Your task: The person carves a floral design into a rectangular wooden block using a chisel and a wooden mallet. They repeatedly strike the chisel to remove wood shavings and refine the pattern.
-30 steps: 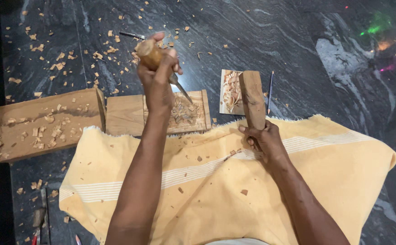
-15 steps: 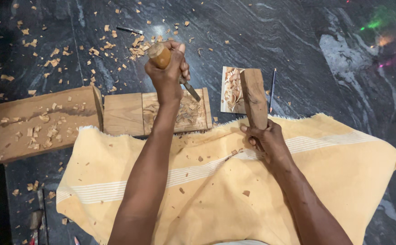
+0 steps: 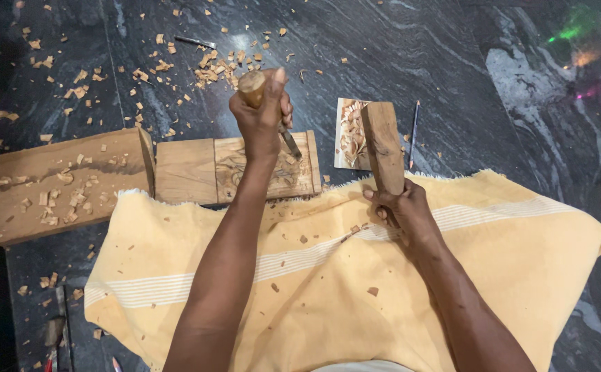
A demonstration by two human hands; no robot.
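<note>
A wooden-handled chisel [image 3: 273, 110] stood tilted, blade on a carved wooden panel [image 3: 262, 169]; a wooden mallet block [image 3: 383, 148] rose upright beside it.

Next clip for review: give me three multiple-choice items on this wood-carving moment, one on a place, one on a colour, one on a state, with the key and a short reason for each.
1. Where does the blade of the chisel rest?
A. on the carved wooden panel
B. on the yellow cloth
C. on the bare stone floor

2. What colour is the cloth spread over the person's lap?
A. blue with dots
B. yellow with pale stripes
C. plain black

3. How is the wooden mallet held?
A. lying loose on the floor
B. gripped in the right hand, head up
C. gripped in both hands

Key:
1 A: the left hand holds the chisel with its tip on the carved wooden panel.
2 B: the cloth is yellow with pale stripes.
3 B: the right hand alone grips the wooden mallet, whose head points away from the person.
</note>
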